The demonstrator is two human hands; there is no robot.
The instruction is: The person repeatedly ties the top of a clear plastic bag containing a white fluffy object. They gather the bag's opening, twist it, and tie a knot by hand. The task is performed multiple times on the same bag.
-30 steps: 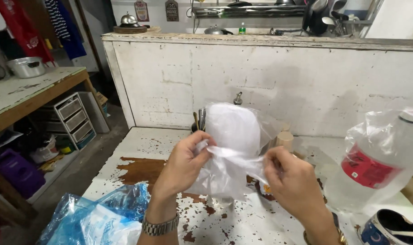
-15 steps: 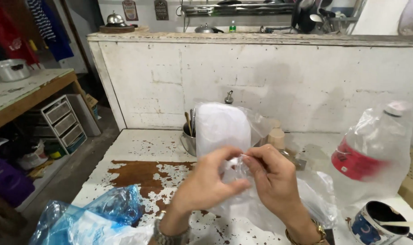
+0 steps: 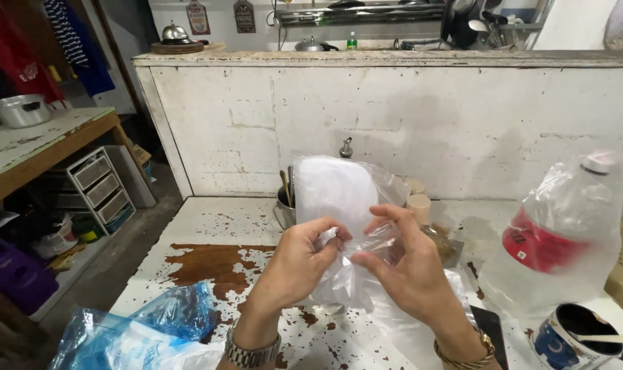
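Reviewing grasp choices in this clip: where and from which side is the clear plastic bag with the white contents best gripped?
Probably at the loose, crumpled film below the white bulk of the clear plastic bag, coming in from both sides. There the plastic is slack and gathers into a pinchable fold, while the upper part is stretched smooth over its filling. The left hand and right hand both pinch it there.

Rough home kitchen, worn white counter (image 3: 208, 226), hanging pans (image 3: 462, 24), kettle (image 3: 176, 33)

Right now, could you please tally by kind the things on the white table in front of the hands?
Clear plastic bags, held by both hands: 1
Plastic bottles: 1
Mugs: 1
Blue plastic bags: 1
Metal cups with utensils: 1
Total: 5
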